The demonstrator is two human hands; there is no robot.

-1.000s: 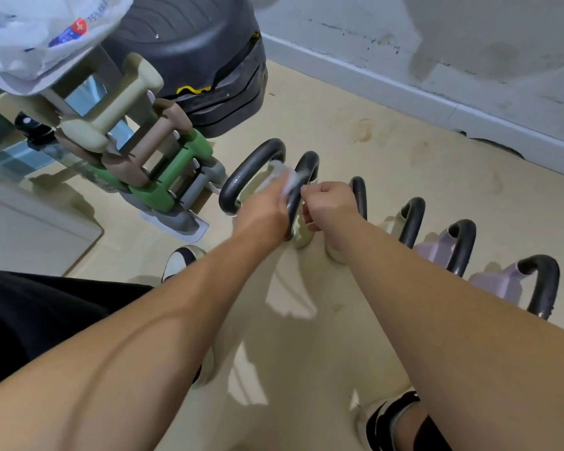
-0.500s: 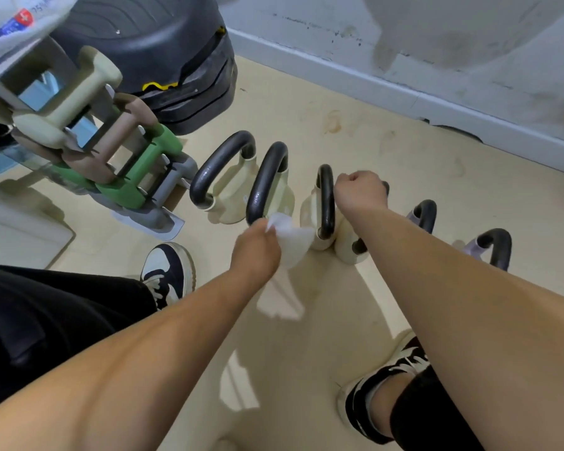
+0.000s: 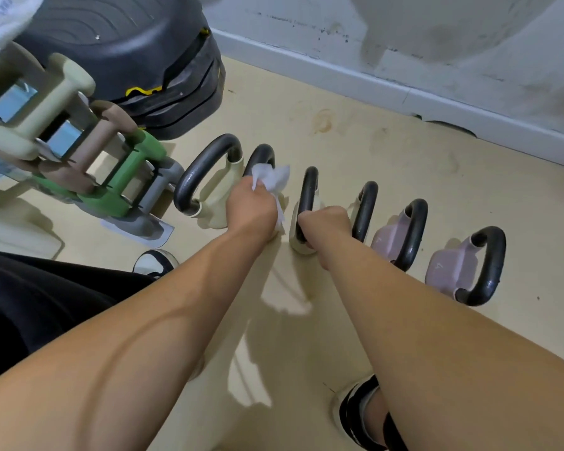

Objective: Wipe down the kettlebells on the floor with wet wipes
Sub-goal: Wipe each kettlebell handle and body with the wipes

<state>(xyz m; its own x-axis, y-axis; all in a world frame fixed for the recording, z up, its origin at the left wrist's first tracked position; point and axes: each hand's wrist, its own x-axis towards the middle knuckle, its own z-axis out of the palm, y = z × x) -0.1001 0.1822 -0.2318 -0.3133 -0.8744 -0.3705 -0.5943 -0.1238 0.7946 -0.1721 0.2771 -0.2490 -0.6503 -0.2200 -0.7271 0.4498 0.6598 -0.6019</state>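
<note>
Lilac kettlebells (image 3: 453, 271) stand right of the right hand (image 3: 324, 222), which curls round the black handle of the third cream kettlebell (image 3: 308, 196); just left, the left hand (image 3: 251, 206) grips a white wet wipe (image 3: 271, 179) against the handle of the second kettlebell (image 3: 261, 156)

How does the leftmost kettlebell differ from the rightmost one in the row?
The leftmost kettlebell has a cream body; the rightmost kettlebell has a lilac one. The leftmost is next to the dumbbell rack and the left hand; the rightmost has no hand near it. Both have black handles.
</note>
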